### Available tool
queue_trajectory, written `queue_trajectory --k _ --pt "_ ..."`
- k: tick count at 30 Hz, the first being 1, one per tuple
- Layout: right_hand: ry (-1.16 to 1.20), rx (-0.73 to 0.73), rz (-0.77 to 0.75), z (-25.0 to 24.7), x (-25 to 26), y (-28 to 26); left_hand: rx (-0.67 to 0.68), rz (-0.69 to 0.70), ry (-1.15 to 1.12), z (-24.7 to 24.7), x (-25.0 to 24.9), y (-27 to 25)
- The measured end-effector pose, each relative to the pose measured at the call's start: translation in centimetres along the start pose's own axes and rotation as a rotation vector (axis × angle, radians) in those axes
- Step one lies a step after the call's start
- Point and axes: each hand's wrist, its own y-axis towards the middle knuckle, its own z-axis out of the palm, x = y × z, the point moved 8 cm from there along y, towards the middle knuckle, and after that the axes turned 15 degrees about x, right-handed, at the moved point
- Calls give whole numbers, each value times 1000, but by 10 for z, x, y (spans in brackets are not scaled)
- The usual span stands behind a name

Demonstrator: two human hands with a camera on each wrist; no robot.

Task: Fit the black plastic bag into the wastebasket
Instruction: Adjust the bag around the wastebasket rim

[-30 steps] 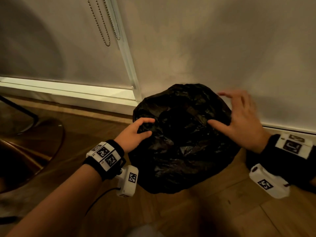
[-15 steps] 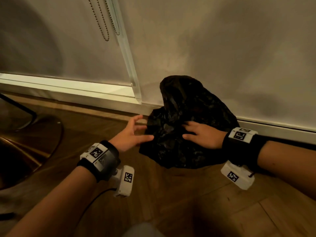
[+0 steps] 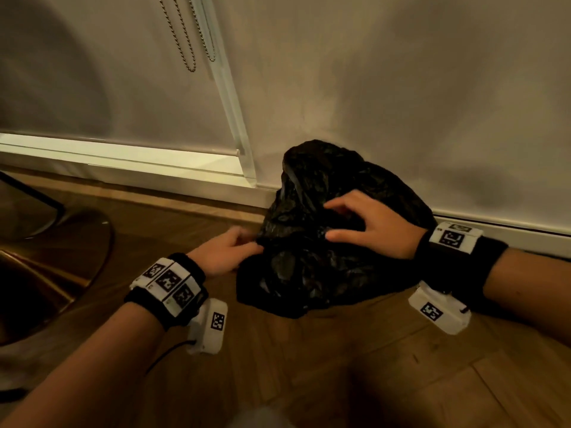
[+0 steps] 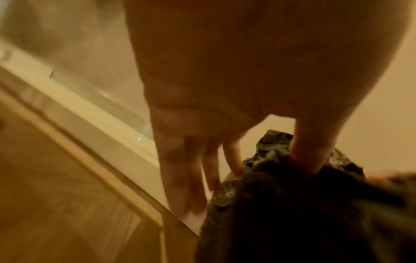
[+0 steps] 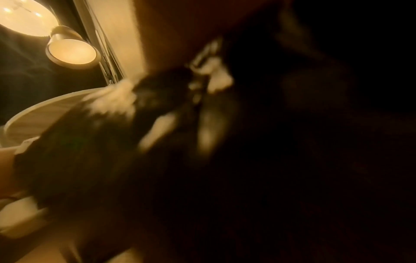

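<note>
Black plastic bag [image 3: 324, 273] crumpled in a dark heap on the wooden floor [image 3: 340, 366], hard against the baseboard [image 3: 509, 230] of the far wall [image 3: 401, 88], draped over something beneath. Wastebasket hidden under the plastic, if there at all; contents not visible. Left hand [image 3: 222, 257] at the bag's left edge, thumb pressed into the folds and fingers [image 4: 180, 178] extended beside it in the left wrist view, apparently pinching the plastic. Right hand [image 3: 380, 227] laid on top of the heap, fingers curled into the plastic, gripping it. Right wrist view too dark and blurred to confirm more than black plastic [image 5: 90, 151] close to the lens. Bead chain [image 3: 185, 41] hung down the wall, far left. Round metal base [image 3: 55, 273] at left.
</note>
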Motion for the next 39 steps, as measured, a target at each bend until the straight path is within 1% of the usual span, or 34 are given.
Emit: queue_trajectory --k 1,2,3,4,5,6,7,8,9,10,12,13,14,16,17,19,20,22,24,25,26,28,29,30,31,33,34,35,36,38,39 --pt "-49 -123 5 -15 -1 2 -17 30 -97 -3 -4 2" --pt "-92 -224 60 -30 -8 6 -30 46 -183 -5 -9 5" --pt "-102 -281 189 -42 -21 8 -17 41 -242 -3 -13 9" --pt "-48 -292 363 -49 -40 9 17 20 -248 2 -16 13" --pt "62 -275 512 -52 -59 8 59 4 -226 7 -19 19" --pt "200 -251 597 -50 -75 5 93 -1 -189 11 -21 25" --pt "321 -224 626 -47 -84 0 117 6 -140 15 -26 26" --pt "391 -193 608 -44 -86 -2 137 23 -100 18 -31 28" --pt "403 -160 544 -42 -80 -3 155 41 -103 20 -35 31" --pt "374 -121 440 -40 -67 -1 182 72 -122 23 -40 33" --pt "257 0 185 -31 -24 5 248 117 -120 37 -54 31" --pt "179 94 99 -21 -5 8 269 116 -93 44 -54 34" --pt "94 205 54 -7 9 11 285 112 -35 53 -57 34" --pt "-69 434 65 25 19 17 346 94 167 72 -56 39" --pt "-133 517 108 38 14 20 370 82 231 80 -56 38" --pt "-197 616 205 56 3 27 366 34 277 83 -49 44" --pt "-201 645 236 59 1 30 347 24 254 79 -47 45" --pt "-141 664 288 64 -2 35 289 35 170 64 -45 45" --pt "17 707 338 71 -7 41 202 55 65 40 -41 41" --pt "127 705 379 77 -10 45 134 58 33 27 -36 40" --pt "178 691 416 81 -14 50 44 63 26 14 -31 39" --pt "101 694 465 87 -25 62 -114 3 42 -6 -15 36" --pt "68 714 474 90 -28 67 -114 -62 60 -6 -6 37" --pt "96 729 489 91 -28 71 -74 -125 78 -1 1 39" --pt "111 742 503 90 -28 74 -6 -177 68 7 8 40" --pt "100 785 456 76 -15 70 108 -205 -13 22 14 41" --pt "88 745 401 62 -6 67 119 -190 -28 25 16 42" --pt "99 674 343 44 3 64 107 -175 0 23 16 43" --pt "128 573 287 24 12 60 73 -155 60 18 14 42" --pt "216 344 229 -15 16 49 -64 -99 185 2 6 42" --pt "238 281 212 -26 13 43 -136 -49 208 -6 -2 40"
